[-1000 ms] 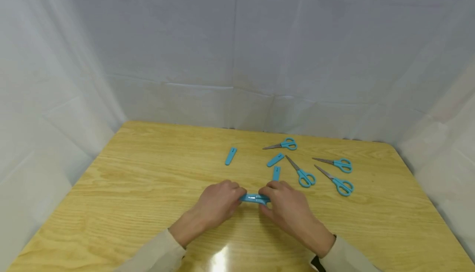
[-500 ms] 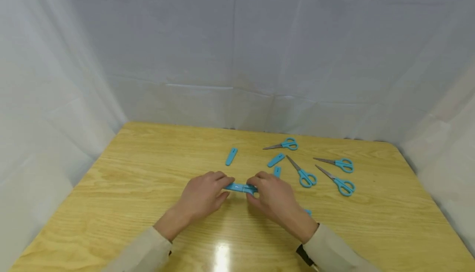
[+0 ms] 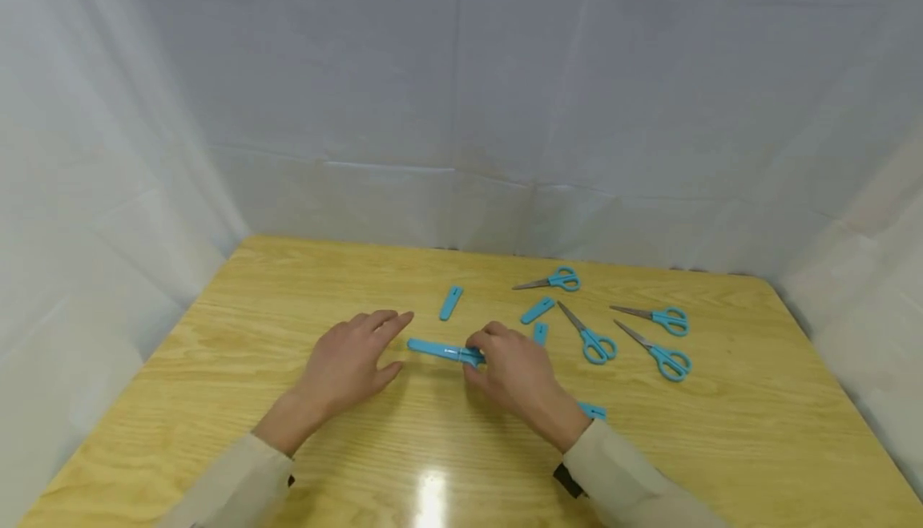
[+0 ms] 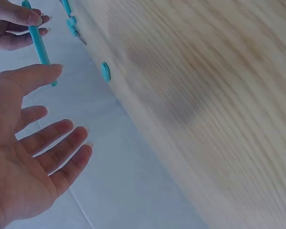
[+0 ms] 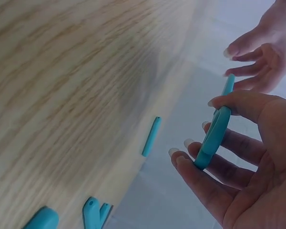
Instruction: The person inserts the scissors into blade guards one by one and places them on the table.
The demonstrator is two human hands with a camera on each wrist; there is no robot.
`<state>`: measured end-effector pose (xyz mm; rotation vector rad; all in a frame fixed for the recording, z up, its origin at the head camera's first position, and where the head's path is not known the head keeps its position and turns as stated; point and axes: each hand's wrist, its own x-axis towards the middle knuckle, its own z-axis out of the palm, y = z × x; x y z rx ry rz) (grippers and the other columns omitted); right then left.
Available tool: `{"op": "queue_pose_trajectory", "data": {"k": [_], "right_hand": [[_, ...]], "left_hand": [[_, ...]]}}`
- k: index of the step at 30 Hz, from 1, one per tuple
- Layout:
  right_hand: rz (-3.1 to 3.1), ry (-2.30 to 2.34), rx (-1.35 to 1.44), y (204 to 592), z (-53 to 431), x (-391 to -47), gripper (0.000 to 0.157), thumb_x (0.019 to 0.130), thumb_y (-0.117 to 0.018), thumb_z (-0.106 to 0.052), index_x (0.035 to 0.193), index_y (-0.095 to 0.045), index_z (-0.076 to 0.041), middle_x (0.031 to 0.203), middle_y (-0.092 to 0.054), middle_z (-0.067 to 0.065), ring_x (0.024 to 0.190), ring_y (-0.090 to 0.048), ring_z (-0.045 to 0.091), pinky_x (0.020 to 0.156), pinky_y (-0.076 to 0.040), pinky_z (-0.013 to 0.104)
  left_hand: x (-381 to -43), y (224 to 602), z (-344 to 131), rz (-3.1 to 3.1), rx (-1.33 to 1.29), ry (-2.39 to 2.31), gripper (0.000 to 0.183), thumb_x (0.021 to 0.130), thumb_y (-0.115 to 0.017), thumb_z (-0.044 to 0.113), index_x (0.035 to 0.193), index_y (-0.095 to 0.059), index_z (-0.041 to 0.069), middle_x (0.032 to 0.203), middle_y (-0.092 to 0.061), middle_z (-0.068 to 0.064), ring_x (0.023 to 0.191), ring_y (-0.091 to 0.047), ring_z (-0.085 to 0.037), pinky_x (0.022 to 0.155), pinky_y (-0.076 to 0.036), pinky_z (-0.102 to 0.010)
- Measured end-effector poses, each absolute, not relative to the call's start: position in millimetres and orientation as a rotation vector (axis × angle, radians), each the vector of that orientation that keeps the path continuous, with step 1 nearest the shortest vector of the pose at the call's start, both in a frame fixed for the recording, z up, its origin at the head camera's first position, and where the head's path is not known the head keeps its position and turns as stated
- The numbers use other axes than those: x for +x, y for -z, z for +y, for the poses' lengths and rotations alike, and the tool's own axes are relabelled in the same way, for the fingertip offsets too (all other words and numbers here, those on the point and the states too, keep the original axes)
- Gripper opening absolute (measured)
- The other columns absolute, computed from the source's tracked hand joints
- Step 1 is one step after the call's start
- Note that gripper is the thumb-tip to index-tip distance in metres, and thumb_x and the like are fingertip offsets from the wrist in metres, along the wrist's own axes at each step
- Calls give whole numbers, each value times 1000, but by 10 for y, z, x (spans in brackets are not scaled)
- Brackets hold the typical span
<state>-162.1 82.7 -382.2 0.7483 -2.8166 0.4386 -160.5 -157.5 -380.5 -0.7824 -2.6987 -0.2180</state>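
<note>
Capped blue scissors (image 3: 436, 349) are held at their handles by my right hand (image 3: 513, 372), thumb on one side and fingers on the other. A blue blade cover encloses the blades and points left. The right wrist view shows the handle loops (image 5: 214, 136) pinched between thumb and fingers, above the table. My left hand (image 3: 346, 364) is off to the left of the cover's tip, fingers spread, nothing in it. In the left wrist view its palm (image 4: 33, 167) faces the camera, with the thumb overlapping the cover's end.
Several uncapped scissors (image 3: 596, 347) lie on the wooden table (image 3: 288, 288) at back right. Loose blue covers (image 3: 450, 303) lie behind the hands, and another cover (image 3: 593, 411) is beside my right wrist. White sheeting (image 3: 461, 111) hangs around the table's back and sides.
Both hands have shifted left, the right carrying the capped scissors. My left hand has let go of the cover's tip and drawn away. The cover beside my right wrist has come into view.
</note>
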Motion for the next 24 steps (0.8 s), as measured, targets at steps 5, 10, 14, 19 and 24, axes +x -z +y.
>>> {"op": "queue_pose_trajectory", "data": {"k": [5, 10, 14, 19, 24], "right_hand": [[-2891, -476, 723, 3875, 773, -1697, 21, 84, -70, -23, 100, -72, -11, 94, -64, 2, 72, -60, 13, 55, -47, 24], [-2982, -484, 670, 3916, 715, -1747, 23, 84, -69, -25, 103, -71, -13, 94, -62, 1, 72, -58, 13, 57, -48, 25], [-3062, -495, 615, 3944, 653, -1780, 25, 85, -66, -25, 106, -71, -14, 93, -60, -1, 72, -55, 13, 60, -48, 28], [-3088, -511, 595, 3977, 587, -1807, 24, 84, -66, -22, 105, -71, -13, 91, -59, -1, 70, -53, 12, 60, -47, 29], [-3092, -532, 573, 3999, 542, -1826, 23, 85, -66, -22, 104, -70, -11, 92, -60, 1, 75, -56, 15, 64, -49, 31]], "left_hand": [[-1600, 3829, -1704, -2722, -754, 213, 65, 77, -79, 30, 133, -54, 9, 123, -59, -14, 104, -59, -33, 78, -51, -48], [-1602, 3849, -1801, -2738, -744, 188, 64, 79, -78, 31, 134, -54, 9, 124, -58, -15, 104, -59, -33, 79, -51, -49], [-1593, 3862, -1871, -2738, -738, 164, 64, 79, -78, 32, 134, -54, 8, 124, -58, -16, 104, -59, -35, 79, -51, -50], [-1585, 3898, -1940, -2720, -743, 161, 64, 80, -75, 37, 133, -54, 7, 125, -57, -18, 104, -58, -36, 79, -51, -51], [-1566, 3930, -1987, -2696, -745, 148, 63, 83, -70, 45, 131, -56, 7, 127, -56, -20, 107, -57, -37, 80, -50, -52]]}}
